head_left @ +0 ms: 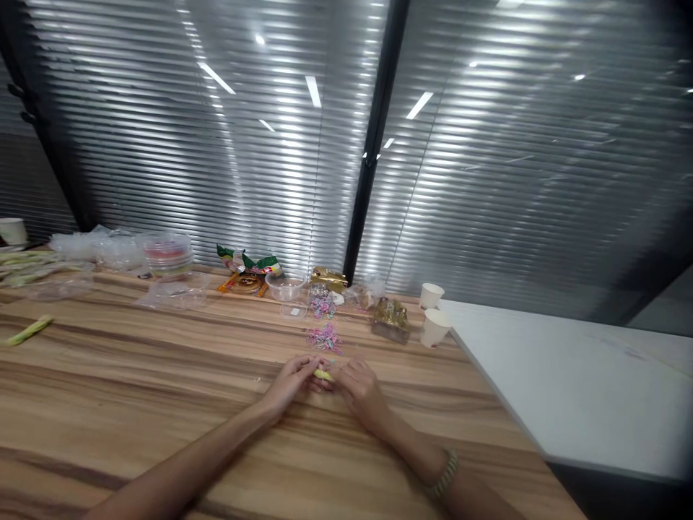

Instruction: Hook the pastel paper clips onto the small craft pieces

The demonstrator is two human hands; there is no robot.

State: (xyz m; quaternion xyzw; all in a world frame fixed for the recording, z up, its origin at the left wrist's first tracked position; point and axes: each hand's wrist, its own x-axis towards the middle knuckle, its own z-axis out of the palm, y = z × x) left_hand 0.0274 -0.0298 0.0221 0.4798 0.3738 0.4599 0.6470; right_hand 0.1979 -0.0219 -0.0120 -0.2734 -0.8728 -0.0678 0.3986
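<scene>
Near the middle of the wooden table (162,368), my left hand (297,377) and my right hand (358,388) meet around a small yellow-green piece (323,375). Fingers of both hands are closed on it, and its ends are covered by them. Just beyond my fingertips lies a loose pile of small pink, purple and pale blue bands (325,337). Behind that pile, more such bands (321,303) sit in a clear container. A similar yellow-green bundle (30,330) lies on the table at the far left.
Two paper cups (435,328) and a gold package (390,320) stand at the right back. A clear bowl (286,287), snack packets (247,278), a clear lid (176,289) and stacked tubs (167,253) line the back. A white surface (568,383) adjoins the table's right edge.
</scene>
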